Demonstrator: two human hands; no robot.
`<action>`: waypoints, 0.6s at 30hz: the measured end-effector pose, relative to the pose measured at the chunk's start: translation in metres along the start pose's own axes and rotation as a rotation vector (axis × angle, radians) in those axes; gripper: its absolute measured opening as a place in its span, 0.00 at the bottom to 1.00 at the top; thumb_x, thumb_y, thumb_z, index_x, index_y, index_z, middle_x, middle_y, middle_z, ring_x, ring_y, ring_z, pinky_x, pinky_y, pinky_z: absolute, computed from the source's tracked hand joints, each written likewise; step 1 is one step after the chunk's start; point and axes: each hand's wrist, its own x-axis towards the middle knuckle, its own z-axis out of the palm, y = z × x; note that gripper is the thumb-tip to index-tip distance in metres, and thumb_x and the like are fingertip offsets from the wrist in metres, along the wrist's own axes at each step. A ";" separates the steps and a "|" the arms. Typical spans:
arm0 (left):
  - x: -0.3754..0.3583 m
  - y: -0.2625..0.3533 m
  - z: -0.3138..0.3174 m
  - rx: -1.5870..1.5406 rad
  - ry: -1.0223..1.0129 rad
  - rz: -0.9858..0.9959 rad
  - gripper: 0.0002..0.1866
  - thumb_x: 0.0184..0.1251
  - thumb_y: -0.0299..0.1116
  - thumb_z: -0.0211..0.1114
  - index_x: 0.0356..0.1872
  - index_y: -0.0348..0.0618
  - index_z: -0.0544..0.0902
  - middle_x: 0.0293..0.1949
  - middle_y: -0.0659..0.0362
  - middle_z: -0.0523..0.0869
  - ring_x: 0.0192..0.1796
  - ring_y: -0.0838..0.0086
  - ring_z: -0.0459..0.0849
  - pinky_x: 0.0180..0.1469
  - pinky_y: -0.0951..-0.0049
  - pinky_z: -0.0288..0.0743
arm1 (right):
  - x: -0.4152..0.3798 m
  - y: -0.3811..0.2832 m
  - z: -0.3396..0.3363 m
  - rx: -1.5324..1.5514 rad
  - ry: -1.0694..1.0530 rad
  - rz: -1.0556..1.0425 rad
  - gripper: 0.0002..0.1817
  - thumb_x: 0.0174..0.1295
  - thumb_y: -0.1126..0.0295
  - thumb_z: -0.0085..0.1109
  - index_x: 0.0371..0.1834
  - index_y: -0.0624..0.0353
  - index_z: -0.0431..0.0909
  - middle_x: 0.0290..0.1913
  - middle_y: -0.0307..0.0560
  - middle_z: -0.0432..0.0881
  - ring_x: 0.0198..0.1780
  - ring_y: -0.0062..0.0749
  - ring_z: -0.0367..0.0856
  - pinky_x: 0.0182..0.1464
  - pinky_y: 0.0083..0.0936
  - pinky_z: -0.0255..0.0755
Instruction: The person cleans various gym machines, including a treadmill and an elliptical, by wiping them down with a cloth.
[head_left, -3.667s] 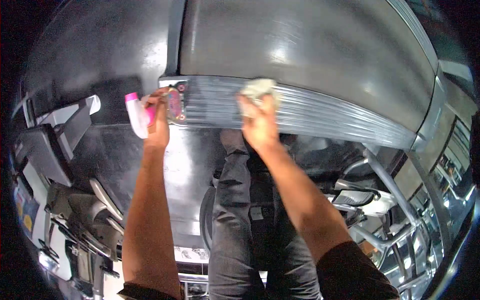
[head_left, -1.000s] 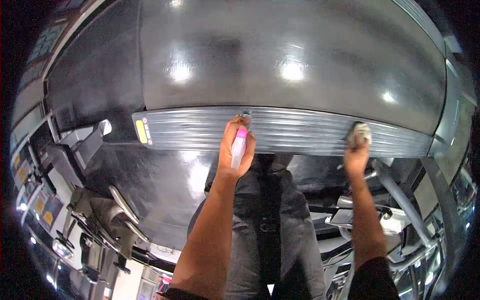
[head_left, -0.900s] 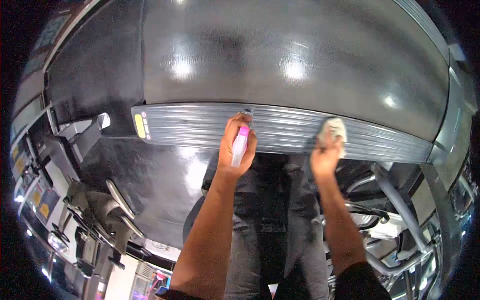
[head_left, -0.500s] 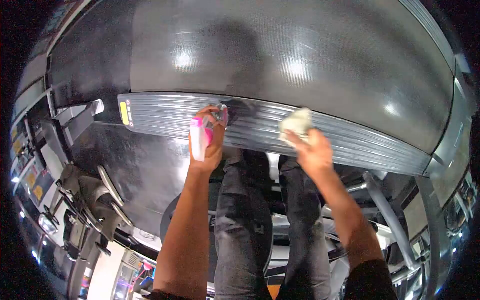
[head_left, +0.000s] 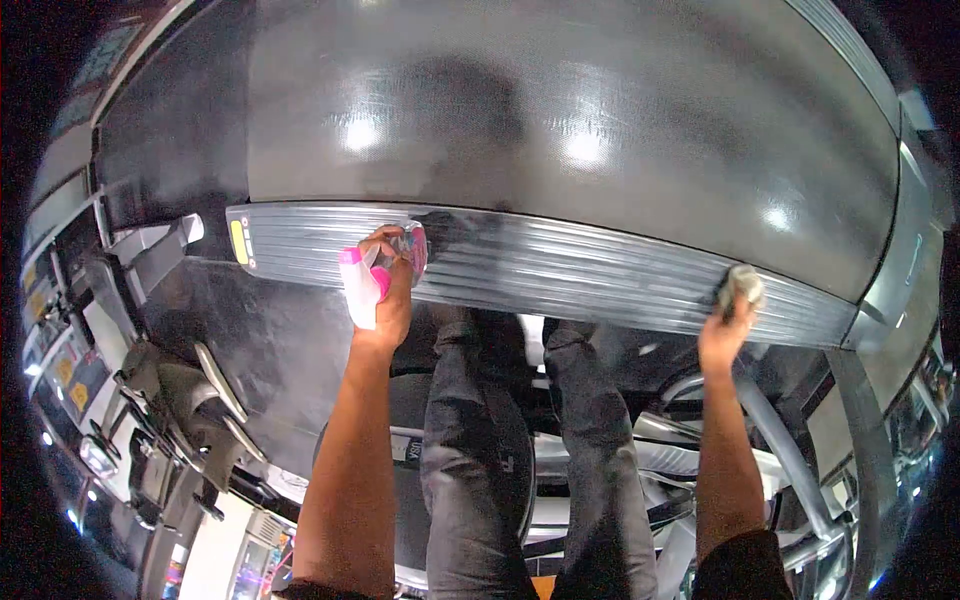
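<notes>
My left hand is wrapped round a clear spray bottle with a pink and white spray head, over the left half of a ribbed grey side rail. Near the rail's right end, my right hand grips a crumpled pale cloth against the ridges. The cloth looks darker on its left side. Beyond the rail lies the wide black treadmill belt, with bright light reflections on it.
My legs stand below the rail. Exercise machine parts are at the lower left, and a curved grey metal tube is at the lower right. A yellow label marks the rail's left end.
My right hand has moved right along the rail with the cloth. My left hand, with the bottle, sits a little further left in view.
</notes>
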 end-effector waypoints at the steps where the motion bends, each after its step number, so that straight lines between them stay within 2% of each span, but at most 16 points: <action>1: 0.002 0.002 0.001 -0.013 0.005 -0.014 0.14 0.65 0.14 0.56 0.45 0.45 0.71 0.57 0.49 0.78 0.61 0.63 0.75 0.65 0.62 0.68 | -0.001 -0.028 0.010 0.031 0.001 -0.047 0.35 0.52 0.86 0.55 0.68 0.53 0.75 0.71 0.65 0.66 0.69 0.63 0.68 0.73 0.45 0.61; 2: 0.001 0.006 0.004 -0.026 0.010 -0.033 0.14 0.64 0.14 0.56 0.45 0.45 0.71 0.57 0.49 0.79 0.61 0.63 0.75 0.65 0.62 0.68 | 0.004 -0.072 0.011 0.073 -0.064 -0.010 0.36 0.52 0.87 0.55 0.68 0.51 0.75 0.73 0.65 0.65 0.68 0.62 0.68 0.74 0.45 0.60; 6: 0.002 0.006 -0.001 0.062 -0.016 -0.027 0.13 0.65 0.14 0.57 0.45 0.44 0.71 0.57 0.49 0.78 0.61 0.63 0.75 0.65 0.61 0.67 | 0.001 -0.154 0.038 0.235 -0.202 -0.096 0.38 0.50 0.86 0.58 0.68 0.47 0.75 0.61 0.60 0.72 0.58 0.55 0.74 0.63 0.41 0.72; 7: 0.002 0.006 -0.002 0.070 -0.022 -0.031 0.13 0.65 0.14 0.57 0.45 0.44 0.71 0.57 0.49 0.78 0.61 0.63 0.75 0.65 0.61 0.68 | -0.002 -0.174 0.037 0.138 -0.242 -0.133 0.38 0.50 0.86 0.60 0.67 0.41 0.77 0.55 0.55 0.72 0.55 0.55 0.76 0.57 0.40 0.76; 8: 0.001 0.007 -0.003 0.077 -0.030 -0.038 0.13 0.65 0.14 0.57 0.45 0.44 0.71 0.57 0.49 0.78 0.61 0.63 0.75 0.65 0.61 0.68 | 0.001 -0.188 0.030 0.133 -0.327 -0.156 0.38 0.50 0.83 0.64 0.65 0.35 0.78 0.55 0.54 0.73 0.54 0.56 0.77 0.56 0.42 0.77; 10: 0.001 0.008 -0.001 0.046 -0.029 -0.040 0.13 0.65 0.14 0.57 0.45 0.44 0.71 0.57 0.49 0.78 0.61 0.63 0.76 0.64 0.61 0.68 | 0.001 -0.174 0.029 0.024 -0.376 -0.236 0.35 0.51 0.79 0.66 0.64 0.32 0.79 0.52 0.54 0.74 0.53 0.57 0.78 0.54 0.43 0.77; 12: 0.000 0.007 0.001 -0.020 0.002 -0.029 0.13 0.65 0.14 0.57 0.45 0.44 0.71 0.57 0.49 0.78 0.60 0.63 0.76 0.63 0.62 0.69 | 0.007 -0.145 0.017 -0.054 -0.410 -0.387 0.34 0.53 0.83 0.61 0.63 0.38 0.81 0.59 0.60 0.73 0.58 0.62 0.76 0.53 0.48 0.78; 14: -0.001 0.010 -0.002 0.058 -0.028 -0.029 0.13 0.65 0.14 0.57 0.45 0.43 0.71 0.57 0.49 0.78 0.60 0.64 0.75 0.62 0.64 0.70 | 0.014 -0.109 -0.009 -0.133 -0.485 -0.297 0.29 0.55 0.80 0.60 0.60 0.39 0.82 0.58 0.58 0.75 0.53 0.61 0.79 0.52 0.47 0.78; 15: 0.002 0.011 -0.002 0.095 -0.044 -0.022 0.13 0.66 0.14 0.57 0.46 0.43 0.71 0.57 0.49 0.78 0.60 0.64 0.75 0.62 0.65 0.71 | 0.018 -0.081 -0.019 -0.133 -0.512 -0.312 0.30 0.55 0.79 0.58 0.62 0.40 0.80 0.56 0.57 0.74 0.53 0.61 0.79 0.52 0.46 0.79; 16: 0.002 0.012 0.000 0.044 -0.028 -0.028 0.13 0.66 0.13 0.56 0.46 0.43 0.71 0.57 0.49 0.78 0.60 0.65 0.75 0.61 0.65 0.71 | 0.018 -0.057 -0.038 -0.288 -0.578 -0.297 0.33 0.54 0.79 0.56 0.66 0.43 0.77 0.58 0.59 0.73 0.55 0.62 0.77 0.53 0.46 0.78; 17: 0.000 0.014 0.003 -0.006 -0.011 -0.035 0.13 0.66 0.13 0.56 0.45 0.43 0.71 0.57 0.49 0.77 0.60 0.65 0.75 0.61 0.66 0.71 | 0.016 -0.024 -0.042 -0.427 -0.556 -0.198 0.37 0.51 0.81 0.56 0.69 0.44 0.74 0.60 0.62 0.72 0.57 0.62 0.76 0.56 0.46 0.77; 18: 0.000 0.015 0.005 -0.056 0.005 -0.041 0.13 0.66 0.13 0.56 0.45 0.43 0.71 0.57 0.49 0.77 0.60 0.65 0.75 0.61 0.66 0.71 | 0.012 0.006 -0.049 -0.389 -0.499 -0.122 0.38 0.51 0.83 0.56 0.69 0.45 0.74 0.60 0.62 0.71 0.58 0.64 0.75 0.58 0.47 0.75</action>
